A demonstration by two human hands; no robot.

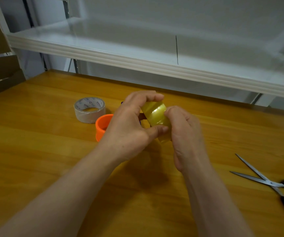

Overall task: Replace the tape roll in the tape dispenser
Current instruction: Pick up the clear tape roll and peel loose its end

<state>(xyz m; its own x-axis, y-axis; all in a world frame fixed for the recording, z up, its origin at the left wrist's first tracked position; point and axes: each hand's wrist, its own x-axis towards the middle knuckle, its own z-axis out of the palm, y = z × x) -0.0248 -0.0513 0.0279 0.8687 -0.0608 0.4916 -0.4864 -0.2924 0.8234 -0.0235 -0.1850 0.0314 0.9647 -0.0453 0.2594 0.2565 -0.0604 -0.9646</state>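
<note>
The yellow roll (155, 115) is held up between both hands, just above the table (52, 159), about mid-table. It is gripped closely by the left hand (129, 127): the fingers are curled over the top edge and the thumb (158, 130) is tucked under the near side, so little gap is left in that grip. From the other side it is clasped by the right hand (185, 134), its thumb (170, 111) pressed onto the glossy outer face; the right fingers are hidden behind the roll. An orange ring (102, 124) is seen standing on the table just beside the left hand, partly covered by it. A grey roll (90, 110) is lying flat just beyond the ring. A purple part (122, 102) is glimpsed behind the left hand, but what it is cannot be told. Scissors (271, 183) are laid with blades apart, well off to the right. A white shelf (137, 60) is seen behind.
</note>
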